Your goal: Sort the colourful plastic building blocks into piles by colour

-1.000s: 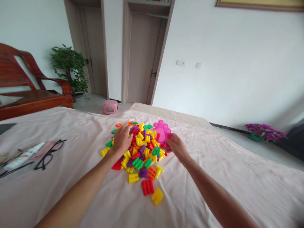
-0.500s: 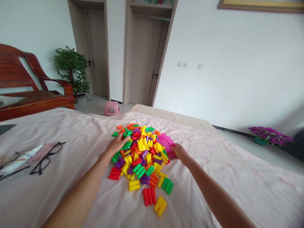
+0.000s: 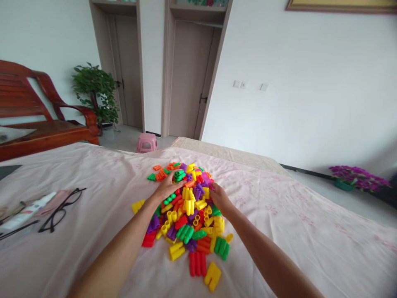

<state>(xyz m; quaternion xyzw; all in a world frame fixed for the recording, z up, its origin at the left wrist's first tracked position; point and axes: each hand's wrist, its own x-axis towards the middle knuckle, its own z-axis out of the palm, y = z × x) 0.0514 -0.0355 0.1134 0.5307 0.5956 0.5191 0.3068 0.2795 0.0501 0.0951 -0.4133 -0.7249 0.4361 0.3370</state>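
Observation:
A heap of plastic building blocks [image 3: 188, 206] in yellow, red, green, purple and orange lies on the cloth between my hands. At the heap's upper left, my left hand [image 3: 167, 188] curls thumb and fingers round a green block [image 3: 179, 176]. On the right side my right hand [image 3: 221, 200] is bent against the heap, its fingertips partly hidden by blocks. Beside them shows a bit of a bright pink scalloped dish [image 3: 204, 178], mostly covered by blocks. Whether those fingers grip its rim is hidden.
The pale pink cloth [image 3: 273, 240] spreads under everything. Black eyeglasses [image 3: 58, 211] and a white tube [image 3: 29, 212] lie at the left. Beyond the cloth stand a pink stool [image 3: 147, 142], a wooden bench [image 3: 46, 124] and a potted plant [image 3: 94, 89].
My left hand has moved right, deeper into the heap, and closed round a green block. My right hand has come inward with the pink dish, now largely covered. Several blocks have shifted.

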